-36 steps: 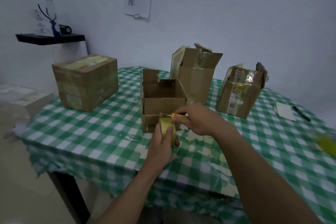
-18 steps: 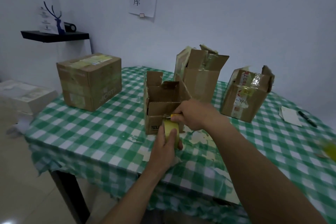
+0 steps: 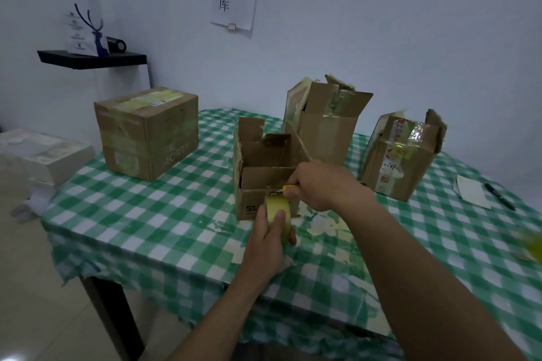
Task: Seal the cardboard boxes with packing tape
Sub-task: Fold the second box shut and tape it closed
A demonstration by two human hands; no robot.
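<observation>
My left hand (image 3: 268, 246) grips a yellowish roll of packing tape (image 3: 278, 212) upright, just in front of a small open cardboard box (image 3: 264, 173) at the table's middle. My right hand (image 3: 321, 184) holds a small yellow-handled cutter (image 3: 289, 187) whose tip meets the top of the roll by the box's front wall. Behind this box stands a taller open box (image 3: 325, 123). To the right sits an open box with labels and old tape (image 3: 401, 155). A closed, taped box (image 3: 146, 132) stands at the far left.
The table wears a green-and-white checked cloth (image 3: 176, 214), torn in patches near the front. A white paper (image 3: 470, 191) and a black pen (image 3: 499, 200) lie at the right. A black wall shelf (image 3: 91, 58) and white boxes (image 3: 41, 155) are off to the left.
Both hands with the tape roll have stayed by the small box's front; my view has shifted slightly, and the cutter now sits at the roll's top edge.
</observation>
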